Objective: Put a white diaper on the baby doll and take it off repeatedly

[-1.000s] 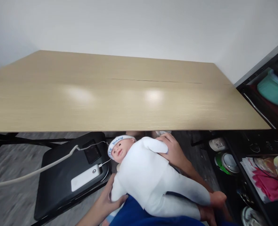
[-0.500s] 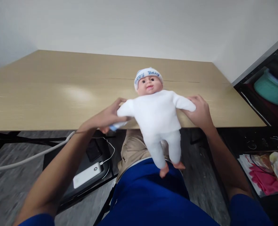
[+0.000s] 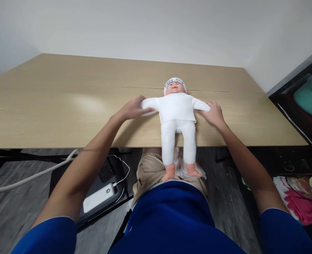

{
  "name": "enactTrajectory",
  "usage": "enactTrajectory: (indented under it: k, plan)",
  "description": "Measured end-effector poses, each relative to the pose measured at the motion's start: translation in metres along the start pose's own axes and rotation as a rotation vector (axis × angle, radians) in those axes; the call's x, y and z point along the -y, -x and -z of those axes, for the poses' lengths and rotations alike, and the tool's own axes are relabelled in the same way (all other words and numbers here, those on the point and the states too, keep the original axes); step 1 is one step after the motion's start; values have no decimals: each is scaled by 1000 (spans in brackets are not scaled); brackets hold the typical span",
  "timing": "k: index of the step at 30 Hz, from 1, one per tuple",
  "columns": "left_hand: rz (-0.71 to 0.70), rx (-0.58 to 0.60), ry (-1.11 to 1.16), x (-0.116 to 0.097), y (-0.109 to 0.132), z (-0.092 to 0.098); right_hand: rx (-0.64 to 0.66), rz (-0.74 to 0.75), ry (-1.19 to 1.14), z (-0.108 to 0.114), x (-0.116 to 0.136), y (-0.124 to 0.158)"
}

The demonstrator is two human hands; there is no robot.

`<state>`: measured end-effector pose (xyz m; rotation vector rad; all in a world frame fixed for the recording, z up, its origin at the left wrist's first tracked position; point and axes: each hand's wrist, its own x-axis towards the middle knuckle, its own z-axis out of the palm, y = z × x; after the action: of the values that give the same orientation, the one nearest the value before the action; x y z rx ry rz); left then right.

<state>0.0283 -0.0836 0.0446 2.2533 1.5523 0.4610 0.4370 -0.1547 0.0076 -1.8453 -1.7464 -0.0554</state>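
A baby doll (image 3: 177, 107) in a white top and white trousers lies face up over the near edge of the wooden table (image 3: 73, 120). Its feet (image 3: 169, 172) hang past that edge, above my lap. A white cap (image 3: 175, 82) with blue lettering covers its head, which points to the far side. My left hand (image 3: 134, 107) is closed around the doll's arm at the left. The doll's other arm is gripped at its end by my right hand (image 3: 214, 112). Under the left arm a second white piece shows, partly hidden by my fingers.
A white power bank (image 3: 99, 197) with a cable lies on a black surface below the table at the left. A thick white cable (image 3: 34, 180) runs past it. Black shelving at the right holds a teal container (image 3: 310, 97) and a pink item (image 3: 304, 206).
Both hands have brought the doll forward and down onto the table, and it is now straighter. The second piece that dangled under my left hand has moved up with it.
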Motion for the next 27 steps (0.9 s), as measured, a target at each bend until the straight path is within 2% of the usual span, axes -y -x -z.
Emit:
enactTrajectory:
  k: [4,8,15,19,27]
  plan:
    - [4,-92,-23,7,-1,-10,-43,46,-22,-11,-5,-3]
    - [14,-182,-64,16,-11,-24,-1,78,-23,-19,-8,-10]
    - [-22,-351,-63,31,-52,-53,12,57,30,-49,-14,-39]
    - [-46,-361,-77,41,-83,-55,-17,98,18,-67,-19,-66]
    - [-63,-370,-96,62,-148,-43,-13,131,16,-92,-25,-126]
